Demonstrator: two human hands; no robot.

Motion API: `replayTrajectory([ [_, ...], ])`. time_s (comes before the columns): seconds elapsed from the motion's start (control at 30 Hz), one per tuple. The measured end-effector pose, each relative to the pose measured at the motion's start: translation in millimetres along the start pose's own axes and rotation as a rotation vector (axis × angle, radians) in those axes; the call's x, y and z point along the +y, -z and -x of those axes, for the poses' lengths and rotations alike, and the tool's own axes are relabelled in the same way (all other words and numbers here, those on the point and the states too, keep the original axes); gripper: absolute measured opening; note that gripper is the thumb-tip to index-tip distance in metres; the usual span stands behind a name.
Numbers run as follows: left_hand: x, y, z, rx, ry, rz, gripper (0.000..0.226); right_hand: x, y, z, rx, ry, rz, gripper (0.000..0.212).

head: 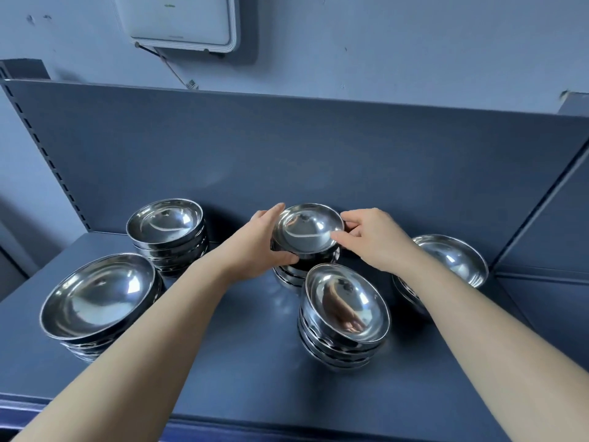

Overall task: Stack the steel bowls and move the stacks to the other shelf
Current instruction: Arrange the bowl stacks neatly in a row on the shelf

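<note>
Steel bowl stack gripped both sides.

Dark shelf, five bowl stacks

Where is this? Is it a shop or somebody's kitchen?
Probably a shop or storeroom, not a kitchen. The bowls sit on a blue metal shelf with a slotted upright like store racking, and there are many matching stacks of steel bowls, more than a home would likely keep.
</note>
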State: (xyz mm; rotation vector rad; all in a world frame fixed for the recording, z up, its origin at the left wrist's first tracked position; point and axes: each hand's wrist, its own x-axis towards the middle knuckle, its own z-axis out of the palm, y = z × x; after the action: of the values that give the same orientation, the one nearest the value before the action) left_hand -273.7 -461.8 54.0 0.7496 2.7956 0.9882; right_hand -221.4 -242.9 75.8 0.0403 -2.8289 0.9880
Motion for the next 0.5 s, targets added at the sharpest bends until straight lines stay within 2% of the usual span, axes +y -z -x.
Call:
replayTrajectory([
  [0.17, -10, -1, 1, -0.085, 0.003, 0.028, 0.102, 7, -7, -2, -0.052, -0.022, 0.037, 0.037],
  [0.37, -13, -2, 7, -0.049, 0.006, 0.032, 0.102, 15, -7, 1, -0.056, -0.023, 0.014, 0.047],
  [0.5, -11, -8, 9, -0.035, 0.008, 0.017, 0.088, 13, -9, 3, -0.070, -0.024, 0.006, 0.052],
])
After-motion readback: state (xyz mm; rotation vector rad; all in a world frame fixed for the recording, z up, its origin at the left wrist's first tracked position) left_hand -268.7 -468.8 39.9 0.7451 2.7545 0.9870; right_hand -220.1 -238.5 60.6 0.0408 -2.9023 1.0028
